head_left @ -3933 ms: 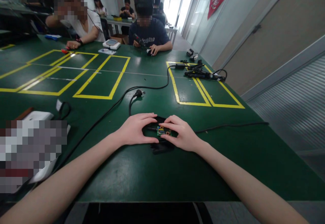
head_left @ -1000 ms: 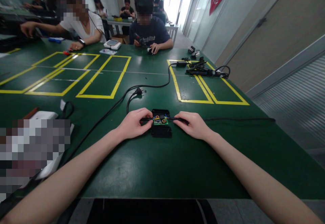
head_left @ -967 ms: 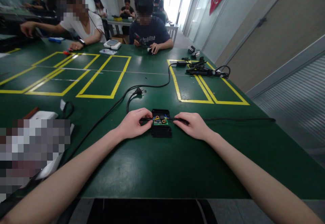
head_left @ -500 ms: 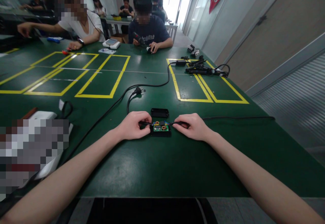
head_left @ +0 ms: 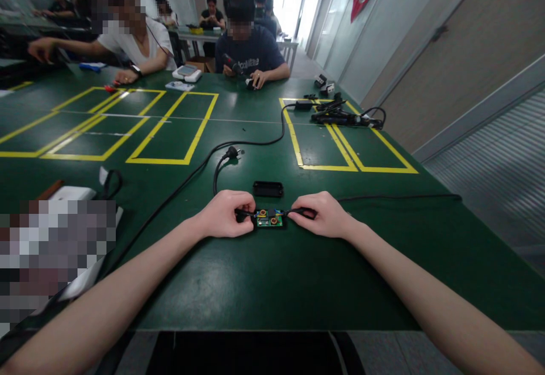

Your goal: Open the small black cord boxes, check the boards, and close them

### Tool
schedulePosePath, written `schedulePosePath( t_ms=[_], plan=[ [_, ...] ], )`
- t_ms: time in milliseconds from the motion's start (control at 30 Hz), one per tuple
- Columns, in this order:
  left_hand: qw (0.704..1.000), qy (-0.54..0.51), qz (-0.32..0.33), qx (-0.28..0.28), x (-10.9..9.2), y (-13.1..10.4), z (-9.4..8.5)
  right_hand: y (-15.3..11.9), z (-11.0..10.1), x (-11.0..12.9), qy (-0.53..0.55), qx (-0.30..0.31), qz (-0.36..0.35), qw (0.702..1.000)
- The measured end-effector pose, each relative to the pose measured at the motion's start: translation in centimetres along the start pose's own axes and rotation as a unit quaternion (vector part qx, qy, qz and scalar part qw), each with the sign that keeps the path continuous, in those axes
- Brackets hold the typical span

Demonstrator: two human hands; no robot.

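Note:
A small green circuit board [head_left: 269, 222] with two copper coils lies in or on a black case half at the middle of the table. My left hand [head_left: 232, 214] pinches the black cable [head_left: 243, 213] at the board's left end. At the right end, my right hand [head_left: 320, 214] is closed on another black cable [head_left: 303, 211]. Just beyond the board rests an open black case shell [head_left: 268, 188]. A black plug [head_left: 232, 152] lies on the table past my left hand.
Yellow tape rectangles [head_left: 187, 161] mark the green table [head_left: 213, 295]. Black cables and adapters [head_left: 336, 117] lie at the back right. White and blurred items [head_left: 72, 193] sit at the left. Two people work across the table, a hand [head_left: 259, 79] of one near its far edge.
The circuit board has moved slightly toward me and now covers more of the black case half. Both hands have shifted a little the same way, still holding the cables.

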State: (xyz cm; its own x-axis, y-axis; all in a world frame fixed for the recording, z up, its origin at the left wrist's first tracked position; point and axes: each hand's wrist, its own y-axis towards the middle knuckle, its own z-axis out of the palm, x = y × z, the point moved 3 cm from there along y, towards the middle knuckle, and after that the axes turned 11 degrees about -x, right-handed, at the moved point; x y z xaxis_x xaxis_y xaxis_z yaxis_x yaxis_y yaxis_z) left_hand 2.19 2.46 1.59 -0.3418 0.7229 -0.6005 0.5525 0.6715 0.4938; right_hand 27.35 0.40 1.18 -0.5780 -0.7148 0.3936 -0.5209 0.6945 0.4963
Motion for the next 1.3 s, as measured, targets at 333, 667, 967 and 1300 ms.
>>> schedulePosePath(
  t_ms=[333,667,967,1300],
  plan=[
    [0.997,0.066,-0.015,-0.033,0.55,0.08,-0.09,0.18,0.38,-0.71,-0.013,-0.019,0.069,0.997],
    [0.997,0.067,0.004,-0.041,0.84,-0.08,0.00,0.19,0.20,-0.57,0.009,-0.022,-0.002,1.000],
    [0.995,0.082,0.041,-0.030,0.69,0.17,-0.19,0.08,0.41,-0.31,0.037,-0.014,0.002,0.999],
    [0.996,0.083,0.040,0.009,0.54,0.23,-0.21,0.23,0.32,-0.19,0.044,-0.021,-0.026,0.998]
  ],
)
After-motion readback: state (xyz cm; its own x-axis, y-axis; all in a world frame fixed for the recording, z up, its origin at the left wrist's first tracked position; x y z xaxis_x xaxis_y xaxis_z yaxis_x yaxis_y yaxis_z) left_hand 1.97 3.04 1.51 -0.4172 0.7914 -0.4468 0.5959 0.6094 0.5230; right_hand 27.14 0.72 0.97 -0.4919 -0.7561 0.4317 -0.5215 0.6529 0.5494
